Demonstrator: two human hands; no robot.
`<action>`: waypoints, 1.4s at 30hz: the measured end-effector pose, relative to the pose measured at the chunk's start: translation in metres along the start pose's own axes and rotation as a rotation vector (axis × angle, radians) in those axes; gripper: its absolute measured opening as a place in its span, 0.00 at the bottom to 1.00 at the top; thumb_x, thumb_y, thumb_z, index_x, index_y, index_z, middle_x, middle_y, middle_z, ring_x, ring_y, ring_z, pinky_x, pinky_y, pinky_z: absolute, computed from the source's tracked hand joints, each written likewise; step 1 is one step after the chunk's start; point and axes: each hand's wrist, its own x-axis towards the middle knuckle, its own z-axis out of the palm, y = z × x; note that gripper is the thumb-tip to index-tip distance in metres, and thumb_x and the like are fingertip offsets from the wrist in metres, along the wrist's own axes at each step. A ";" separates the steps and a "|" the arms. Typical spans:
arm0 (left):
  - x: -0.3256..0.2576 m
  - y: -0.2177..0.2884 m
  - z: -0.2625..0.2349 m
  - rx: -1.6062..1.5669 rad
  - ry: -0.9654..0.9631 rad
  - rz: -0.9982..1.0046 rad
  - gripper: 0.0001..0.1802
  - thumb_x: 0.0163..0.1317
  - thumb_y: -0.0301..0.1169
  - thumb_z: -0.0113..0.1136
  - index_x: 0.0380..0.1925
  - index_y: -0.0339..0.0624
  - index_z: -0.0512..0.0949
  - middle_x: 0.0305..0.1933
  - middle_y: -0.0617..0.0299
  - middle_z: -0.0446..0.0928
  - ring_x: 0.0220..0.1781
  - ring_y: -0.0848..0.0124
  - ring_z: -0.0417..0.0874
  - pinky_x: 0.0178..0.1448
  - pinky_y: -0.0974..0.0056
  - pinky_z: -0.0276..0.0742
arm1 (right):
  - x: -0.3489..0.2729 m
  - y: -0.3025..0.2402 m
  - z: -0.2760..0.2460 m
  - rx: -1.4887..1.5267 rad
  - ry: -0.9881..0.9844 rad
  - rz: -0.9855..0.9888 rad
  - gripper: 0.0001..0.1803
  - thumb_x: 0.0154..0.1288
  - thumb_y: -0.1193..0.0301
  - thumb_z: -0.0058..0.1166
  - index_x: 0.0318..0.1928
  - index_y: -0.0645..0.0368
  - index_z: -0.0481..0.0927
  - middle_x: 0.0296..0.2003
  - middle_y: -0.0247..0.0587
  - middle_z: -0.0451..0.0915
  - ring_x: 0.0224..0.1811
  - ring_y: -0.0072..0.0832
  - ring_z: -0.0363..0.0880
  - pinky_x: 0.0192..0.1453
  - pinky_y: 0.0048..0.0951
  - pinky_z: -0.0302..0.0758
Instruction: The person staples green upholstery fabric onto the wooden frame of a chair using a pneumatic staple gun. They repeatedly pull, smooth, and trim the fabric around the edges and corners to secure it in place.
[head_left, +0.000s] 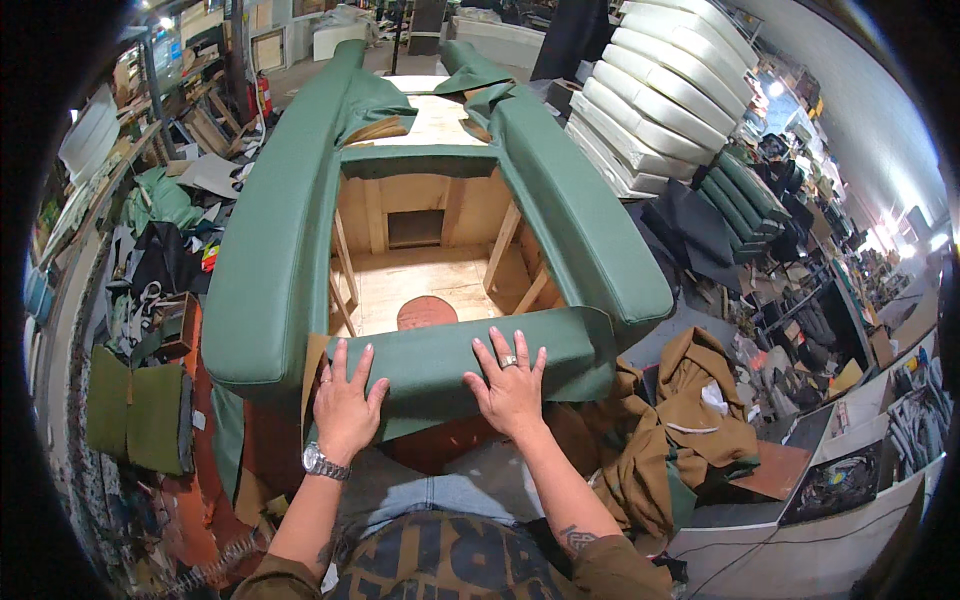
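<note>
While the left hand (pixel 345 407) and right hand (pixel 508 390) lie on the green cover (pixel 428 372), smoothing seems the step | fingers spread, gripping nothing | cover: six o'clock of the wooden frame (pixel 440 272) | best stroked evenly outward, centre to ends (its brown edge (pixel 313 385) shows at nine o'clock)

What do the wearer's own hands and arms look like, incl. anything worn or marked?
Both hands are ungloved, no cables seen. Left hand: silver-toned wristwatch with a round face and link band at the wrist. Right hand: metallic finger ring. Right forearm: dark, angular tattoo near the brown sleeve. The left sleeve is brown too.
</note>
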 end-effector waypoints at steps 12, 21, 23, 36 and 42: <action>0.008 0.000 -0.010 -0.036 -0.054 0.010 0.33 0.77 0.51 0.61 0.77 0.54 0.73 0.85 0.46 0.61 0.88 0.36 0.55 0.80 0.38 0.68 | 0.029 -0.008 -0.023 0.005 -0.248 0.076 0.31 0.83 0.43 0.44 0.80 0.33 0.69 0.80 0.40 0.64 0.87 0.57 0.51 0.85 0.79 0.43; 0.009 -0.004 -0.002 -0.008 -0.022 0.026 0.34 0.76 0.53 0.62 0.77 0.54 0.74 0.86 0.48 0.59 0.85 0.36 0.60 0.79 0.40 0.70 | 0.035 0.026 -0.018 0.103 -0.258 0.002 0.31 0.85 0.47 0.43 0.80 0.40 0.70 0.81 0.37 0.65 0.87 0.49 0.53 0.88 0.67 0.46; 0.010 -0.006 -0.003 -0.022 -0.043 0.009 0.34 0.75 0.53 0.63 0.77 0.54 0.74 0.87 0.49 0.59 0.86 0.36 0.59 0.80 0.39 0.69 | 0.034 0.042 -0.018 0.093 -0.202 0.059 0.31 0.86 0.48 0.42 0.80 0.43 0.70 0.83 0.35 0.64 0.87 0.48 0.55 0.89 0.62 0.47; 0.011 -0.015 -0.007 -0.073 -0.012 0.088 0.36 0.73 0.59 0.62 0.77 0.60 0.75 0.85 0.46 0.63 0.71 0.35 0.78 0.76 0.44 0.75 | 0.047 0.070 -0.021 -0.048 -0.143 0.244 0.31 0.82 0.45 0.47 0.77 0.42 0.75 0.81 0.36 0.68 0.87 0.44 0.56 0.88 0.66 0.46; 0.019 0.008 0.001 0.023 -0.035 -0.056 0.37 0.76 0.61 0.57 0.78 0.54 0.73 0.86 0.45 0.62 0.83 0.34 0.64 0.82 0.32 0.60 | 0.049 0.062 -0.019 -0.119 -0.222 0.257 0.30 0.85 0.48 0.42 0.79 0.42 0.71 0.83 0.36 0.64 0.87 0.50 0.53 0.87 0.71 0.44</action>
